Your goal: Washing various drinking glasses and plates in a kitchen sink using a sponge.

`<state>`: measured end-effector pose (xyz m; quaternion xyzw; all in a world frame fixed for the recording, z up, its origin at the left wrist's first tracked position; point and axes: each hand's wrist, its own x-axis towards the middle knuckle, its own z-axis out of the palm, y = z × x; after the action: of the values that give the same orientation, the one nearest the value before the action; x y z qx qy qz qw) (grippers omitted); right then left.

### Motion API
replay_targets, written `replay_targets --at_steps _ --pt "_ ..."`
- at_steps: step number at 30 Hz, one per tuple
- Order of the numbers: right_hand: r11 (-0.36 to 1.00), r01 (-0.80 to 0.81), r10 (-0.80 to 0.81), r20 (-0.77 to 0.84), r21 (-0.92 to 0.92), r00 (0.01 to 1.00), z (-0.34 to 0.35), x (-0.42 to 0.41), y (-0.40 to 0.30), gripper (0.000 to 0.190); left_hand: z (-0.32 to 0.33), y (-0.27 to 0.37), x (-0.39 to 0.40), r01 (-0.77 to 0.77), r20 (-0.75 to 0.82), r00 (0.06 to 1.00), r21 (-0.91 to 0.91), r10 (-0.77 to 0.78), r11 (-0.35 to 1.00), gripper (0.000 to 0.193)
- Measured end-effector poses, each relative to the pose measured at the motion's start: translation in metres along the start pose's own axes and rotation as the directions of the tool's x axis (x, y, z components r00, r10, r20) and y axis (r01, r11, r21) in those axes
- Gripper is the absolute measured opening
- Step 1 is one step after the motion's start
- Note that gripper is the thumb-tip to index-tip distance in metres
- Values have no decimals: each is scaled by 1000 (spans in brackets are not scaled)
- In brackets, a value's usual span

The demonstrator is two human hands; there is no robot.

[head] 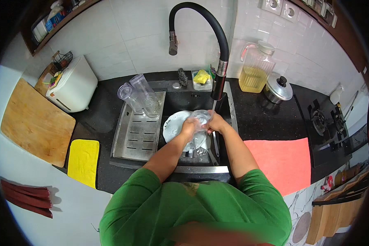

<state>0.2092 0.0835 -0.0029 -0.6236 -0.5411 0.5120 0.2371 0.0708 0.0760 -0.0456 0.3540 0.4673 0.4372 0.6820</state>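
Observation:
Over the black sink basin [184, 100], my left hand [189, 128] and my right hand [216, 123] hold a clear, round container [200, 117] between them; motion blurs it. A thin stream of water [214, 107] falls from the tap's dark lower body [217, 87] beside my right hand. Under my hands lies a wet white plate [173, 124] with dark specks near its left rim. Cutlery handles [216, 144] rest in the basin to the right, and other items at its front are hard to tell apart.
Two clear plastic tumblers [146, 95] lean on the slotted metal drainer [138, 135]. Above the basin arches a black flexible hose [200, 7]. A glass pitcher [253, 77] of yellow liquid and a lidded pot [278, 89] stand right, near the hob [324, 126]. A wooden board [37, 123] lies left.

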Motion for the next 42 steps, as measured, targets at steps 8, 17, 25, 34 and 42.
replay_targets --at_steps 8,17,25,34,42 --pt "896 195 -316 -264 -399 911 -6 32 32 32 -7 -8 9 215 178 960 36 -218 976 17" --pt "958 65 -40 -91 281 995 0 17 15 24 -5 -9 9 82 176 983 -196 -47 977 19" --pt "972 -5 8 -13 237 1000 7 10 3 25 -20 -22 23 82 148 987 -188 -54 979 24" --pt "911 -109 26 209 397 977 -12 17 18 20 -12 -15 19 39 212 977 -98 -18 994 15" --pt "945 -110 36 240 307 970 -15 12 15 13 -10 1 7 -86 264 964 216 26 973 19"
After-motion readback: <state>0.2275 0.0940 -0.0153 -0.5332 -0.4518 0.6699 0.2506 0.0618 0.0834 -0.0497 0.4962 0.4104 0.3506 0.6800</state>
